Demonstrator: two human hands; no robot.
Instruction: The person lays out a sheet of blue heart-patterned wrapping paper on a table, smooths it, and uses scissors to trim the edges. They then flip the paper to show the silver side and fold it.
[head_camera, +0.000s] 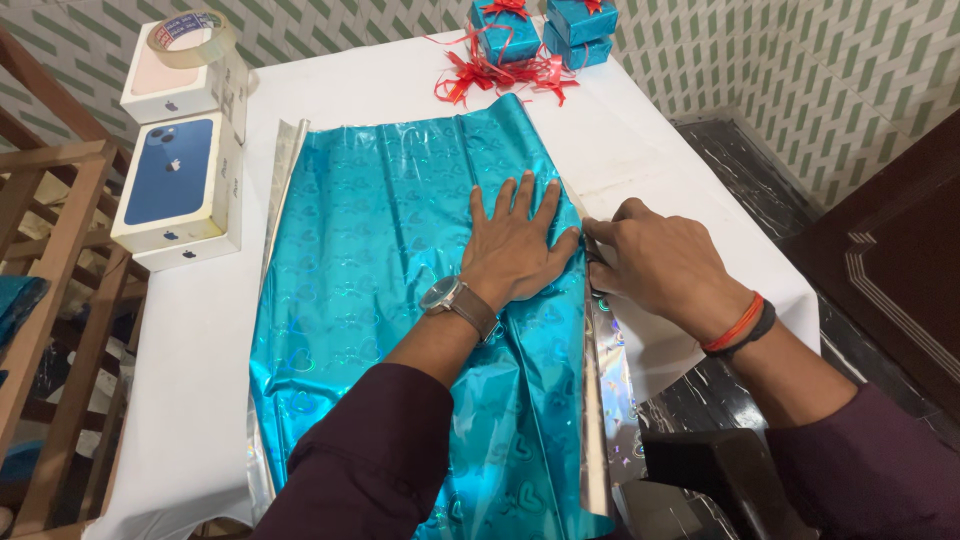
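A long sheet of shiny blue wrapping paper (380, 280) lay on the white surface (200, 330), its long axis running from the person's body toward the far end, silver underside showing along both long edges. The left hand (515, 245) pressed flat on the sheet near its right edge, fingers spread and pointing away, its grip released. The right hand (655, 262) was curled just beside it, its grip pinching the sheet's folded right edge. Beyond the far end sat small blue gift boxes (540, 30) with red ribbon (490, 75). At the left lay white phone boxes (180, 190) and a tape roll (190, 38).
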